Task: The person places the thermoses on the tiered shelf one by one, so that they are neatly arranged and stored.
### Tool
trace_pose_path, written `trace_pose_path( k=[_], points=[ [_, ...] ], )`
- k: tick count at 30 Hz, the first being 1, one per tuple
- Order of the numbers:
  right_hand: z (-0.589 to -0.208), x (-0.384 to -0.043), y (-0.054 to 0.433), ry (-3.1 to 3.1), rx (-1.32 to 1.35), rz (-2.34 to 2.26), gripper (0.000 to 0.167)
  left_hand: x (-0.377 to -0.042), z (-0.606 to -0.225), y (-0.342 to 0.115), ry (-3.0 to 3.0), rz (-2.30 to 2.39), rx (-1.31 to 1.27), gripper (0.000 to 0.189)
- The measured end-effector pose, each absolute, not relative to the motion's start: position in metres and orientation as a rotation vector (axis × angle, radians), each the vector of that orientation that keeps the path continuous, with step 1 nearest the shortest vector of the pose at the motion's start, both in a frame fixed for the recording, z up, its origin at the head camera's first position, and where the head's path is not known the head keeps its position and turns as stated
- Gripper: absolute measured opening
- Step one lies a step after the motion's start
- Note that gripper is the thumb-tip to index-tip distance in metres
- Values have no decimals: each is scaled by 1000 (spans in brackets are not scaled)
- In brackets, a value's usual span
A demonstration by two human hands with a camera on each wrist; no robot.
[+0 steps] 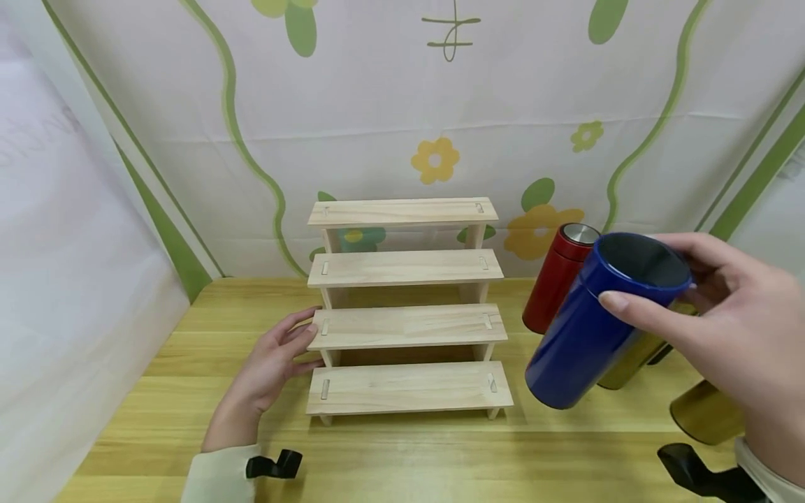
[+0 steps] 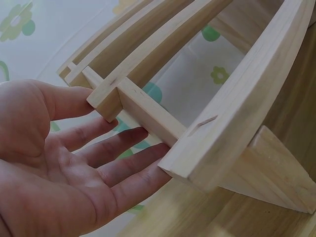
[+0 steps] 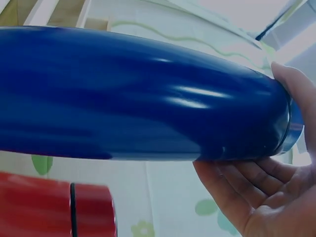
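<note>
A blue thermos [image 1: 578,335] with a dark top leans in my right hand [image 1: 738,314], which grips it near its upper end. Its base appears raised off the table. In the right wrist view the thumb lies on one side of the blue thermos [image 3: 138,98] and the fingers on the other. My left hand [image 1: 273,363] holds the left end of a four-tier wooden display stand [image 1: 409,388]. Seen from the left wrist, thumb and fingertips touch an end of a tier and the side panel [image 2: 148,111].
A red thermos [image 1: 548,286] with a silver top stands behind the blue one. Two gold thermoses, one partly hidden behind the blue thermos and one [image 1: 707,412] beneath my right wrist, are on the wooden table [image 1: 402,461]. A flowered cloth [image 1: 377,91] hangs behind.
</note>
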State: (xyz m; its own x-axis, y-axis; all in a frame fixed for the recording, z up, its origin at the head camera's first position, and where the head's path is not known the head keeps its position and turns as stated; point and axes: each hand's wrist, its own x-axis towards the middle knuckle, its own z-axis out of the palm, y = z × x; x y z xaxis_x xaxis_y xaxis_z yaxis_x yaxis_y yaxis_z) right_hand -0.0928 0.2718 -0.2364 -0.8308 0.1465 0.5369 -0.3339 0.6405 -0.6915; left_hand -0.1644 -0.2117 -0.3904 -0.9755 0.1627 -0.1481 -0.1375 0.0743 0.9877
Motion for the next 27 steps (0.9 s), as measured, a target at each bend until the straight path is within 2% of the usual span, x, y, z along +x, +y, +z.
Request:
trace_pose_path(
  k=[6, 18, 27],
  points=[
    [-219, -101, 252, -2396, 67, 1156, 53, -166, -393, -211, 2130, 1999, 31, 62],
    [-182, -125, 210, -2509, 193, 1259, 57, -166, -393, -208, 2124, 2015, 2, 60],
    [-168, -140, 182, -2476, 262, 1255, 52, -165, -395, -207, 2115, 2035, -12, 60]
  ],
)
